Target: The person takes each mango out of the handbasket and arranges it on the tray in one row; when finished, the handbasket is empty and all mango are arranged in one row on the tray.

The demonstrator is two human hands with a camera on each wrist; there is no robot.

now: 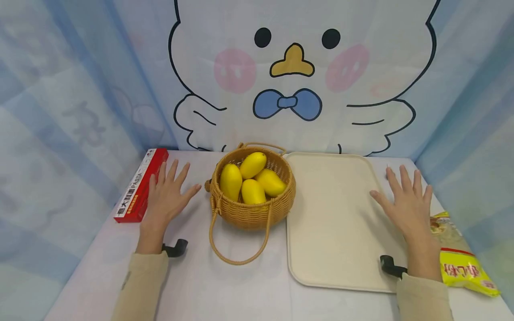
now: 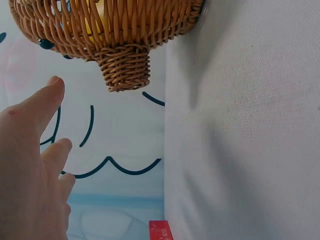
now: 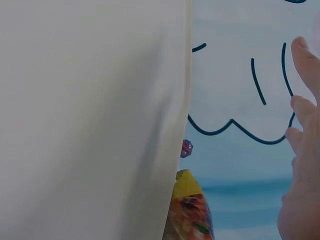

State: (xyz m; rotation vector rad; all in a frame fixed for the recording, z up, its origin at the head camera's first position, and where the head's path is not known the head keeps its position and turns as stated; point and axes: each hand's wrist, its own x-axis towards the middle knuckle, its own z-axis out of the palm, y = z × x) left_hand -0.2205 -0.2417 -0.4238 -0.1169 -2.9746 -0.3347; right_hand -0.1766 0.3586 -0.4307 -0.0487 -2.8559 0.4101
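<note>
My left hand (image 1: 165, 200), fingers spread and holding nothing, is above the table between a red pasta box (image 1: 146, 200) and a wicker basket (image 1: 245, 217). Several yellow mangoes (image 1: 230, 180) lie in the basket, whose rope handle loops toward me. The left wrist view shows the basket's woven side (image 2: 135, 22) beyond the thumb. On the other side, my right hand (image 1: 411, 214) is also spread and holds nothing. It hovers over the right edge of a cream tray (image 1: 329, 223), beside a yellow printed bag (image 1: 462, 267) that the forearm partly covers.
A white cloth (image 1: 241, 290) covers the table. Curtains (image 1: 80, 133) with a cartoon bird close off the back and both sides. A small reddish-purple item (image 3: 186, 148) shows past the tray edge in the right wrist view.
</note>
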